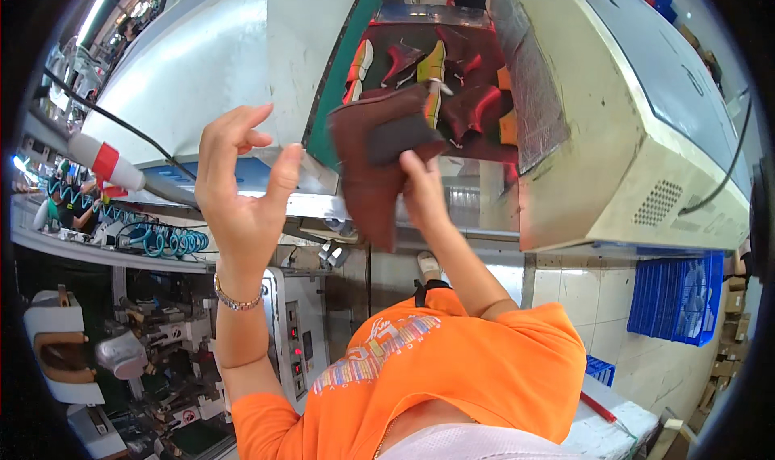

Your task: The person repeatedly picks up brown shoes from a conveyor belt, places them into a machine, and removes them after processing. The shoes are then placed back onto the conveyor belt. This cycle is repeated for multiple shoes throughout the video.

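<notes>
My right hand (424, 197) grips a brown leather boot upper (363, 165), thumb on its dark inner patch. The boot upper is tilted and somewhat blurred. To its left, my left hand (242, 177) is raised with fingers apart and bent, holding nothing; it does not touch the boot upper. Beyond my hands, several dark brown shoe uppers (471, 109) lie on a conveyor bed (412, 33) under a red glow. Among them are yellow-green shoe-shaped pieces (432, 60), some with white edges. The boot upper hides part of the bed.
Pale machine housings flank the bed, one on the left (202, 64) and one on the right (646, 153). A blue plastic basket (678, 298) sits at the right. At lower left are a control box (297, 331), a clamping machine (153, 347) and a coiled teal hose (169, 240).
</notes>
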The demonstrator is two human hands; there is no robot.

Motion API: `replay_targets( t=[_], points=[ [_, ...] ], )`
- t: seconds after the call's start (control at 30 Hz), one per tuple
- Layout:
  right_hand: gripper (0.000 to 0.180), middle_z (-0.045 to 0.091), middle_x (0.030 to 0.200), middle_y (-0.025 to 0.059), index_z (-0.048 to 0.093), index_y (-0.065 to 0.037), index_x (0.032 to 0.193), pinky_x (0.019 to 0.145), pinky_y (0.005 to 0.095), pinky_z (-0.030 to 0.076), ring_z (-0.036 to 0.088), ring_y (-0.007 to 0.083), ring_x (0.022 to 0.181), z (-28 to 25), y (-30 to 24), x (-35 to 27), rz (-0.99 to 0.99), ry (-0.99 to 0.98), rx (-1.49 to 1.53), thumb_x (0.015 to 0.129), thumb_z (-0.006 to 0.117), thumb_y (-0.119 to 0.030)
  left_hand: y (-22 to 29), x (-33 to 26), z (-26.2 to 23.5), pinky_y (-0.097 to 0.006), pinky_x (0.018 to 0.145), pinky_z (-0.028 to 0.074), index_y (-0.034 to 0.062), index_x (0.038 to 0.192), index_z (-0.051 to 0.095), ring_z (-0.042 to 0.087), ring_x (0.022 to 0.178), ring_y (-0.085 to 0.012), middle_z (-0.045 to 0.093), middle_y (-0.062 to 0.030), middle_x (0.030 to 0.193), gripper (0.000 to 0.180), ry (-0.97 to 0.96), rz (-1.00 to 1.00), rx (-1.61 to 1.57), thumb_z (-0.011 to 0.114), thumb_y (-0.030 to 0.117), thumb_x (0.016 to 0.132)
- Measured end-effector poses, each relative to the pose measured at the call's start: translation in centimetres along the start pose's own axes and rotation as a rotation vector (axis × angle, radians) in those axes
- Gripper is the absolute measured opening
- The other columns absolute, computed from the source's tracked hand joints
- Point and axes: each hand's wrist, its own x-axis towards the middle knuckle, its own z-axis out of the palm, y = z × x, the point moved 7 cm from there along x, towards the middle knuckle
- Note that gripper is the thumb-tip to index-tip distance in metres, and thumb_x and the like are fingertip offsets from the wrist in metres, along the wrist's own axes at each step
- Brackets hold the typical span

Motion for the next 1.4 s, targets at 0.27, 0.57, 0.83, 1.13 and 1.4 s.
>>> replay_targets(
  t=[0.27,0.57,0.83,1.13,1.4],
  points=[
    [0.039,0.052,0.113,0.0084,0.043,-0.008,0.118,0.09,0.0397,0.04,0.051,0.0226,0.102,-11.3,-1.0,16.1,-0.02,0.19,0.165,0.086,0.054,-0.028,-13.7,3.0,6.1,-0.041,0.09,0.035,0.006,0.106,0.053,0.044,0.107,-0.0303,0.05,-0.0129,0.113,0.037,0.04,-0.065,0.346,0.064,0.011,0.071],
    [0.049,0.047,0.117,0.0098,0.039,-0.009,0.122,0.088,0.0415,0.043,0.048,0.0251,0.105,-12.3,-1.5,28.1,-0.079,0.326,0.038,0.079,0.062,-0.016,-24.7,-0.5,12.4,-0.049,0.098,0.024,0.014,0.127,0.035,0.029,0.124,-0.0303,0.03,-0.0136,0.135,0.064,0.031,-0.15,0.658,0.064,0.015,0.07],
    [0.103,0.034,0.13,0.0194,0.013,0.005,0.131,0.098,0.0328,0.032,0.04,0.0287,0.115,-24.1,17.1,34.8,0.399,0.938,-0.346,0.056,0.08,-0.015,-24.4,-0.2,12.5,-0.042,0.098,0.027,0.0084,0.127,0.036,0.031,0.123,-0.0308,0.033,-0.0159,0.134,0.066,0.035,-0.145,0.652,0.066,0.01,0.069],
    [0.092,0.045,0.118,0.0252,0.021,0.003,0.127,0.092,0.0342,0.037,0.046,0.0353,0.11,-26.6,19.3,36.4,0.382,0.953,-0.864,0.053,0.074,-0.009,-24.4,0.3,12.8,-0.042,0.099,0.028,0.0076,0.127,0.037,0.032,0.123,-0.031,0.033,-0.0153,0.134,0.065,0.052,-0.121,0.634,0.067,0.008,0.069],
    [0.044,0.051,0.103,0.0211,0.05,0.002,0.107,0.088,0.0393,0.037,0.048,0.0339,0.099,-23.0,4.9,28.1,-0.358,0.536,-1.34,0.065,0.061,-0.006,-24.0,-0.1,12.7,-0.04,0.098,0.031,0.0046,0.125,0.038,0.035,0.121,-0.0312,0.035,-0.0162,0.132,0.063,0.058,-0.11,0.631,0.068,0.007,0.07]
  ],
)
